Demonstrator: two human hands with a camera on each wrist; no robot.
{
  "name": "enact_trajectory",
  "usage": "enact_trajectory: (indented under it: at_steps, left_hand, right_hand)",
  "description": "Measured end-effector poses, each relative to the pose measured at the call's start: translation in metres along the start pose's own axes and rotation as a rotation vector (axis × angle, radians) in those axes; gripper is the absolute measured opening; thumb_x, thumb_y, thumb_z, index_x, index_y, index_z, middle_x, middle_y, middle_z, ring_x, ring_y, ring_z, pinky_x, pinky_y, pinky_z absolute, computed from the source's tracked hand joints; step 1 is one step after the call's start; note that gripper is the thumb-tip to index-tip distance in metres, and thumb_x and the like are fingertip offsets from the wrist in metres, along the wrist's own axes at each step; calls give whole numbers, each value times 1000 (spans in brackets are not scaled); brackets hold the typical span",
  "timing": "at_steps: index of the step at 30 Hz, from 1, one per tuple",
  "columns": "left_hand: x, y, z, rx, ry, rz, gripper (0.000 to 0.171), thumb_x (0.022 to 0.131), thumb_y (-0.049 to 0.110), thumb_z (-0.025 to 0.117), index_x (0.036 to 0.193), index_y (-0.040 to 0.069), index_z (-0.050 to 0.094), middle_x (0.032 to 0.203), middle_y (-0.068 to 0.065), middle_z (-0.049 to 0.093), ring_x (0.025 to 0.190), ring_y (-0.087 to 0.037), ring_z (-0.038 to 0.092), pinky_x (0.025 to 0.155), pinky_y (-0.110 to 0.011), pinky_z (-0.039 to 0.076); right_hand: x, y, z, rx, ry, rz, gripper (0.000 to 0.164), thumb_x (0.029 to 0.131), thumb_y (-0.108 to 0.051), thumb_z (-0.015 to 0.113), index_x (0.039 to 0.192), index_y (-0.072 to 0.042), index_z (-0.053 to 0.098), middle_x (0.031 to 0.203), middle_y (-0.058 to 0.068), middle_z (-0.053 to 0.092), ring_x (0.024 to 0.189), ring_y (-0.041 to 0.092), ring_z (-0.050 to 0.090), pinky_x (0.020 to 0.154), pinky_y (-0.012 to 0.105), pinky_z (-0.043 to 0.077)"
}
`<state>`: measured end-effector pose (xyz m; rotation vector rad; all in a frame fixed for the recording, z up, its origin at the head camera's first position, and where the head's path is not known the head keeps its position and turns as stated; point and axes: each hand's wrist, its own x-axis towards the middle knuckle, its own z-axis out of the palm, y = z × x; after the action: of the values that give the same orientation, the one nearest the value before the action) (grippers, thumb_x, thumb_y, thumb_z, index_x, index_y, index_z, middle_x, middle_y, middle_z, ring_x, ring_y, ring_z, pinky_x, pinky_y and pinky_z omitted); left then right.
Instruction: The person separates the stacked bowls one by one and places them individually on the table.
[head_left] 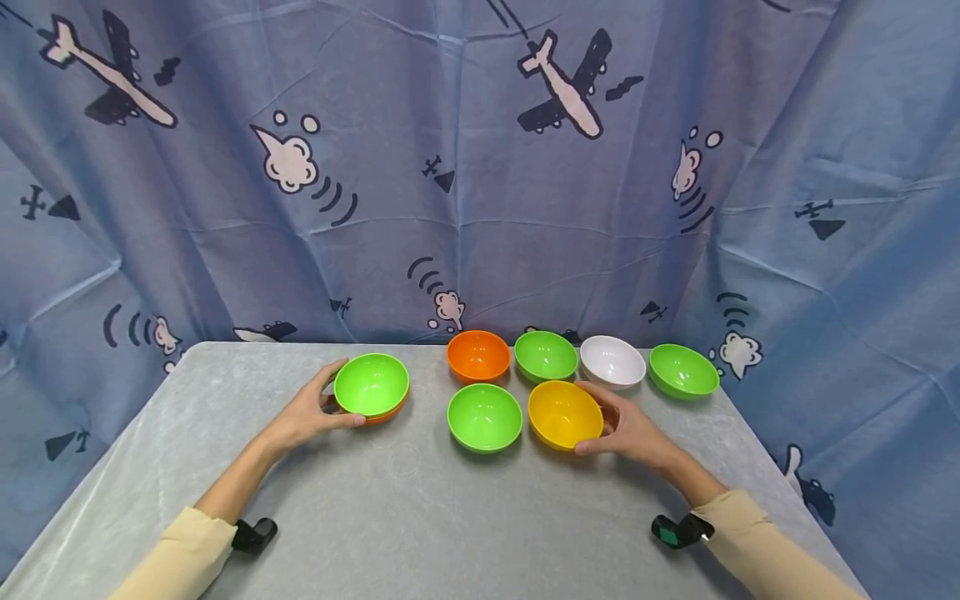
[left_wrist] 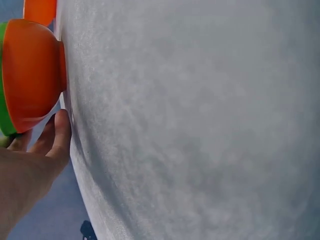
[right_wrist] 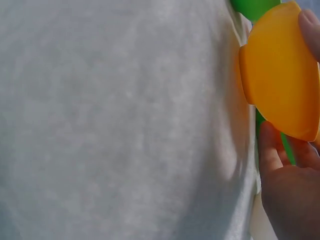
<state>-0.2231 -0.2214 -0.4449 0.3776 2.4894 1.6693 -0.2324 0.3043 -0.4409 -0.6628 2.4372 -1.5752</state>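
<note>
My left hand (head_left: 309,412) curves round the left side of a green bowl (head_left: 371,383), thumb at the front and fingers at the back. That bowl is nested in an orange bowl (left_wrist: 32,75), whose foot is at the tabletop in the left wrist view. On the other side, my right hand (head_left: 630,429) grips a yellow bowl (head_left: 564,414) by its right side, thumb at the front near the rim. The yellow bowl's foot is close to the cloth in the right wrist view; I cannot tell if it touches. Left of it stands another green bowl (head_left: 484,418).
Behind the yellow bowl, a back row holds an orange bowl (head_left: 478,356), a green bowl (head_left: 546,356), a white bowl (head_left: 612,362) and a green bowl (head_left: 683,371). A pale cloth covers the table (head_left: 420,525). A blue patterned curtain (head_left: 390,183) hangs behind its far edge.
</note>
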Motion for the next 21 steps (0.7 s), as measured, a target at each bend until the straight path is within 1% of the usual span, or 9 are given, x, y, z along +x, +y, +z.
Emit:
enact_trajectory:
  at_steps: [3, 8, 14, 16, 18, 21]
  left_hand:
    - [0, -1, 0, -7, -5, -10, 109, 83, 19, 88, 162, 5, 14, 164, -25, 14, 134, -49, 43, 102, -55, 43]
    - [0, -2, 1, -12, -8, -17, 108, 84, 19, 87, 162, 5, 14, 163, -25, 15, 133, -49, 45, 102, -54, 44]
    - [-1, -1, 1, -19, -15, -19, 108, 84, 17, 87, 162, 5, 14, 163, -25, 15, 132, -49, 45, 101, -52, 44]
    - [-1, 0, 1, -17, -16, -15, 106, 85, 16, 86, 162, 4, 14, 162, -26, 15, 132, -50, 46, 100, -52, 44]
    - [0, 0, 1, -17, -15, -7, 105, 85, 15, 86, 162, 4, 15, 162, -26, 16, 131, -50, 47, 101, -52, 44]
    - [0, 0, 1, -19, -21, -2, 105, 85, 13, 86, 161, 3, 14, 162, -27, 16, 129, -50, 49, 100, -51, 44]
  right_hand:
    - [0, 4, 2, 17, -20, -11, 96, 76, -4, 90, 155, 1, 36, 154, 19, 42, 132, 37, 46, 100, 22, 44]
    - [0, 5, 4, 39, -32, -7, 95, 76, -4, 90, 155, 1, 37, 153, 19, 42, 134, 40, 44, 101, 24, 44]
    - [1, 0, 7, -30, -16, 24, 94, 78, -9, 90, 154, 1, 36, 151, 20, 44, 130, 38, 48, 99, 24, 45]
    - [1, -2, 8, -59, -19, 34, 95, 79, -12, 90, 155, 1, 35, 151, 20, 44, 128, 38, 49, 98, 27, 46]
    - [1, -5, 7, -77, -35, 48, 96, 80, -14, 89, 156, 1, 32, 153, 21, 41, 130, 39, 48, 100, 33, 47]
    - [0, -13, 1, -87, -66, 59, 96, 82, -16, 88, 157, 1, 30, 157, 22, 35, 136, 43, 42, 104, 43, 45]
